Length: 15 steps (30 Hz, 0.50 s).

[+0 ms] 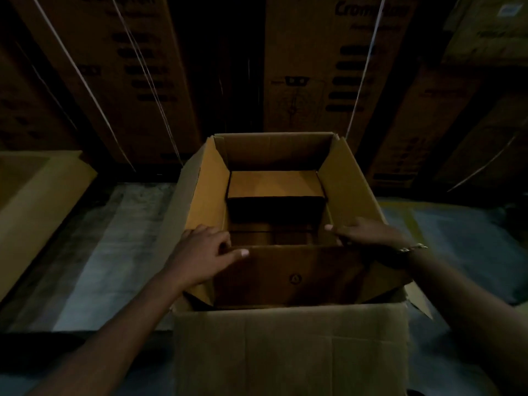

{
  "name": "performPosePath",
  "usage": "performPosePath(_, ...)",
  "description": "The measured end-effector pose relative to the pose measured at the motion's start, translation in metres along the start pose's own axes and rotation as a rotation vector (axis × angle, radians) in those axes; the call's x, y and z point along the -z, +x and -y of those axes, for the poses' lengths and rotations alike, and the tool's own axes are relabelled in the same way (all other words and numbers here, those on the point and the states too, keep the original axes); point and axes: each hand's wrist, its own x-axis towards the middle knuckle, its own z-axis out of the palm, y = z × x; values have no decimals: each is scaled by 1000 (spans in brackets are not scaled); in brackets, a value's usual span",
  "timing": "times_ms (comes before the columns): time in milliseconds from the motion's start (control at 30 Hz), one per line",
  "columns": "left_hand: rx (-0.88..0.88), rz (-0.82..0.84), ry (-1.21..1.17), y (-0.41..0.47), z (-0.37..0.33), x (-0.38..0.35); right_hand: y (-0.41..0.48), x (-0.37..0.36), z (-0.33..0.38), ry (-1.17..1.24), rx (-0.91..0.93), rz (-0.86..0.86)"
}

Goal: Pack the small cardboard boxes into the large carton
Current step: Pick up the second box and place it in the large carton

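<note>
A large carton (351,190) is seen standing open on a grey floor (100,247), with its side flaps raised and its near flap (285,352) folded out toward the camera. One small box (275,184) is already set inside, against the far wall of the carton; its top is lit and its near face is lost in shadow. It fills the width between the two side walls.

A second small box (300,278), marked with a small round symbol on its near face, is held in the near half of the carton's mouth, just in front of the first, with a dark gap between them. Its upper left corner is gripped by the left hand (203,252): the fingers are curled over the top edge and the thumb is laid along that edge. Its upper right corner is held by the right hand (365,234), whose fingers are bent over the corner beside the carton's right flap. A bracelet (411,248) is worn on the right wrist.

Another open carton (43,201) is seen at the left edge. Tall printed cartons (308,67), bound with pale straps (363,72), are stacked behind in dim light.
</note>
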Motion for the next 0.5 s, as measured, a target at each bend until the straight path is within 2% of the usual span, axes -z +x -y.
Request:
performPosePath(100,-35,-37,-42,-41,-11,5,-36,-4,-6,-159,106,98)
performPosePath(167,-26,-75,8,-57,-17,-3,-55,-20,-9,-331,165,79)
performPosePath(233,21,-125,74,-66,-20,-9,-65,-35,-15,-545,212,-85)
performPosePath(300,138,-84,85,-70,-22,-10,-72,-45,-20,-656,201,-247)
performPosePath(400,262,11,-9,-74,-25,-15,-77,-50,-23,-518,231,-342)
performPosePath(500,280,-57,-161,-74,-30,-23,-78,-55,-19,-447,268,-355)
